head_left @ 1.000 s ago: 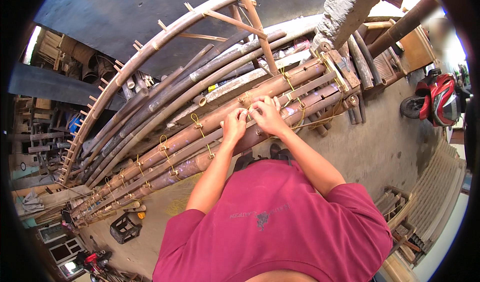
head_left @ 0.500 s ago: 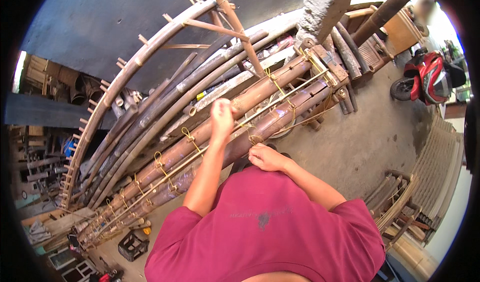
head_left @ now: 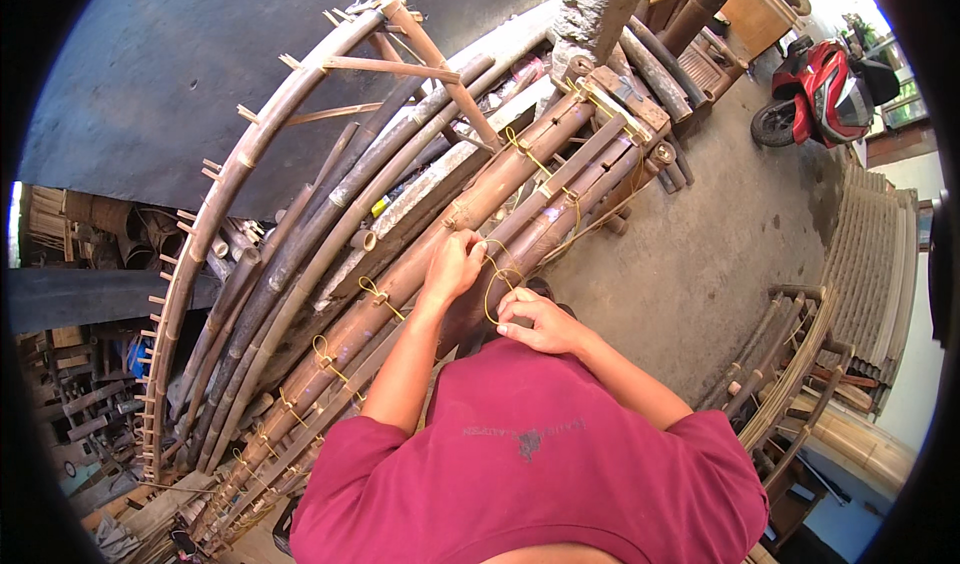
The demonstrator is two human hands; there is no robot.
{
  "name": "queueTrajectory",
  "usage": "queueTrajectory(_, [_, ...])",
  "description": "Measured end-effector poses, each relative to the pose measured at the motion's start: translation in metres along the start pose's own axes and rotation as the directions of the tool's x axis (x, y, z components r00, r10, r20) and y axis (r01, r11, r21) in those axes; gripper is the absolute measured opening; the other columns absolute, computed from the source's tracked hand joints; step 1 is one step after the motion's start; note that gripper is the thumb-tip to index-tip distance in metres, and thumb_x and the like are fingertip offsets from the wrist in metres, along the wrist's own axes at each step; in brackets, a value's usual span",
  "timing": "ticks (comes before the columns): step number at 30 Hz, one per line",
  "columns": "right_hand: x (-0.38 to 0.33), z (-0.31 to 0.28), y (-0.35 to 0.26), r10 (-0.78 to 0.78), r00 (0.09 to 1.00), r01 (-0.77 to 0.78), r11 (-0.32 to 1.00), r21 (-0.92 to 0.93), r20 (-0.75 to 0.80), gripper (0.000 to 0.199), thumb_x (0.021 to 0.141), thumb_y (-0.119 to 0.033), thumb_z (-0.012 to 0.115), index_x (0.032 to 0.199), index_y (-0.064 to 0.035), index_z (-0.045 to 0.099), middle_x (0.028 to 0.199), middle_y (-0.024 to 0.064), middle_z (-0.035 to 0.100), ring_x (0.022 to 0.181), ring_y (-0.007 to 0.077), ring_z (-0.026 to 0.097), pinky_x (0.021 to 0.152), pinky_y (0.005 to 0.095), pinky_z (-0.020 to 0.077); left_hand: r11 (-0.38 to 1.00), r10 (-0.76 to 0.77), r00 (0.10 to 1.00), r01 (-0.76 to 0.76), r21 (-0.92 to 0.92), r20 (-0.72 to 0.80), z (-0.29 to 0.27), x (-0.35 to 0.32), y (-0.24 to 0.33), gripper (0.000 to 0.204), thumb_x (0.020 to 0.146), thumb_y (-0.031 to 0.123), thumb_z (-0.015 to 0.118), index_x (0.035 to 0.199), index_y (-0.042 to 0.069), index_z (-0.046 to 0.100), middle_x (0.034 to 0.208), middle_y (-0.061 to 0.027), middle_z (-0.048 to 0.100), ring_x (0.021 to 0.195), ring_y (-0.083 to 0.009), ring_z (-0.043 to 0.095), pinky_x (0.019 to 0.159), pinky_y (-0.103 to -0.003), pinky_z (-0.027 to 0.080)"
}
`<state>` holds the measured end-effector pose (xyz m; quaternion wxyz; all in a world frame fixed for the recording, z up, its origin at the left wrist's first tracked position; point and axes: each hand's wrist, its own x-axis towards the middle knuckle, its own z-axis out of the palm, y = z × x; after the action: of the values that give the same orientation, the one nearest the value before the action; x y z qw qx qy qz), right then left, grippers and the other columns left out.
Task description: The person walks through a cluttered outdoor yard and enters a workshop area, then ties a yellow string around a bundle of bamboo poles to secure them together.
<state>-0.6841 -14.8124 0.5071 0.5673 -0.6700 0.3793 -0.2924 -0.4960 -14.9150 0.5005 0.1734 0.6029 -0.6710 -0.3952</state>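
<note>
Two long bamboo poles lie side by side and slant from lower left to upper right: a far pole (head_left: 495,182) and a near pole (head_left: 545,226). A brown bamboo slat (head_left: 568,180) runs lengthwise between them. Thin yellow cord (head_left: 490,282) makes a loose loop over the near pole, between my hands. My left hand (head_left: 458,266), above the slat, pinches one part of this cord. Close to my body, my right hand (head_left: 540,322) has its fingers curled around the lower part of the loop. Other cord ties (head_left: 375,291) stand along the poles.
Behind the poles rests a curved bamboo frame (head_left: 235,164) with short pegs, beside a heap of loose bamboo poles (head_left: 290,219). A rough concrete post (head_left: 595,14) rises near the far end. A red motorcycle (head_left: 825,89) stands at right, above a bamboo rack (head_left: 790,384).
My left hand has come down from a raised fist to the cord. The slat shows a broad brown face instead of a thin pale edge. The whole view has turned.
</note>
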Motion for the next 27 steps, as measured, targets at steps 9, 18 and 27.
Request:
queueTrajectory(9, [-0.001, 0.013, 0.002, 0.086, 0.994, -0.088, 0.996, -0.019, -0.073, 0.021, 0.091, -0.02, 0.064, 0.083, -0.0021, 0.055, 0.08, 0.0086, 0.055, 0.079, 0.021, 0.053, 0.073, 0.0345, 0.0439, 0.854, -0.059, 0.981, -0.047, -0.519, -0.186, 0.017, 0.004, -0.025, 0.018, 0.095, 0.019, 0.056, 0.095, 0.002, 0.065, 0.086, -0.0052, 0.067, 0.079, -0.0137, 0.061, 0.077, -0.031, 0.048])
queueTrajectory(18, [-0.019, 0.025, 0.007, 0.251, 0.945, -0.246, 0.968, 0.049, -0.211, 0.035, 0.093, -0.024, 0.062, 0.069, -0.0014, 0.049, 0.064, 0.0069, 0.046, 0.059, 0.0147, 0.043, 0.056, 0.0338, 0.0375, 0.407, -0.067, 0.992, -0.068, -0.911, -0.104, -0.026, 0.031, -0.004, 0.012, 0.098, 0.022, 0.056, 0.098, 0.01, 0.056, 0.074, 0.004, 0.048, 0.062, -0.0052, 0.044, 0.059, -0.024, 0.044])
queueTrajectory(27, [-0.021, 0.037, 0.009, 0.225, 0.95, -0.23, 0.973, 0.001, -0.216, 0.037, 0.094, -0.028, 0.061, 0.071, -0.0011, 0.05, 0.064, 0.0092, 0.046, 0.058, 0.0153, 0.041, 0.054, 0.0341, 0.0374, 0.968, 0.131, 0.831, -0.224, -0.11, -0.541, -0.026, 0.114, -0.062, 0.02, 0.094, 0.02, 0.058, 0.102, 0.007, 0.045, 0.064, -0.0136, 0.057, 0.056, -0.0296, 0.057, 0.057, -0.043, 0.045])
